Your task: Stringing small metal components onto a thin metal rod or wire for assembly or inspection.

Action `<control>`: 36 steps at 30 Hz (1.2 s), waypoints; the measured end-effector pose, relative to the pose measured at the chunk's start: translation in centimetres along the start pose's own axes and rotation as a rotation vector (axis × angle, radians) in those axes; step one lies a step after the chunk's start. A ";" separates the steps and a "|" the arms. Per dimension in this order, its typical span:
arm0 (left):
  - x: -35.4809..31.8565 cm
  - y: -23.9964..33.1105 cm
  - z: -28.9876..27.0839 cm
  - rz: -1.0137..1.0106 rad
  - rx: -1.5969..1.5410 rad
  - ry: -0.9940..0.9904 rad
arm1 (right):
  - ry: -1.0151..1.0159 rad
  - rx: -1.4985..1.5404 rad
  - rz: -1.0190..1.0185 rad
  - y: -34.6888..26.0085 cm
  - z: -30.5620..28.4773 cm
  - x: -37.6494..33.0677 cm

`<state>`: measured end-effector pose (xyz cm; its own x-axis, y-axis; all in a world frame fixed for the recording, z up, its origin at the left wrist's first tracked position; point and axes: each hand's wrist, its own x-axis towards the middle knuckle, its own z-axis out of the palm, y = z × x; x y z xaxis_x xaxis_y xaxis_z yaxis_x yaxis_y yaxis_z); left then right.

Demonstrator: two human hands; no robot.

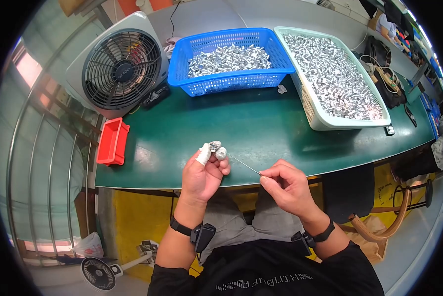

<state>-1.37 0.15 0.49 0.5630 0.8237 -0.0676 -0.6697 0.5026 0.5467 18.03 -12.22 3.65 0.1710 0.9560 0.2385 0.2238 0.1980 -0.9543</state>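
Note:
Above the table's near edge, my left hand (203, 178) is closed, palm up, pinching a small silver metal part (213, 146) at its fingertips. White coverings (203, 155) wrap the thumb and some fingertips of that hand. My right hand (289, 187) is closed on the end of a thin metal rod (244, 164), pinched between thumb and forefinger. The rod slants up and left, its far end close to the left hand's covered fingertips. Whether its tip touches the part is too small to tell.
On the green table (221, 123) stand a blue basket (231, 85) and a pale green basket (342, 123), both holding many small silver metal parts. A red bin (113, 143) and a box fan (122, 71) are at the left. A wooden-armed chair (387, 232) stands at the right.

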 end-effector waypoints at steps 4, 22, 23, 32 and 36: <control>-0.1 0.1 0.0 -0.025 0.010 0.013 | -0.013 0.023 0.031 -0.4 0.6 0.5; -0.7 -0.7 1.5 0.049 0.309 0.049 | -0.032 0.129 0.116 0.1 0.6 0.7; -0.8 -0.8 1.5 0.047 0.308 0.045 | -0.034 0.181 0.146 0.0 0.6 0.7; -0.7 -0.6 2.2 -0.033 0.502 0.065 | 0.083 -0.432 -0.475 0.7 0.7 1.1; -0.6 -0.5 3.3 -0.072 0.531 0.044 | 0.031 -0.196 -0.289 0.9 -0.1 0.6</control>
<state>0.23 -1.52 3.04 0.5695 0.8083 -0.1491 -0.2866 0.3654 0.8856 18.40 -11.51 2.94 0.1020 0.8590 0.5016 0.4465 0.4111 -0.7948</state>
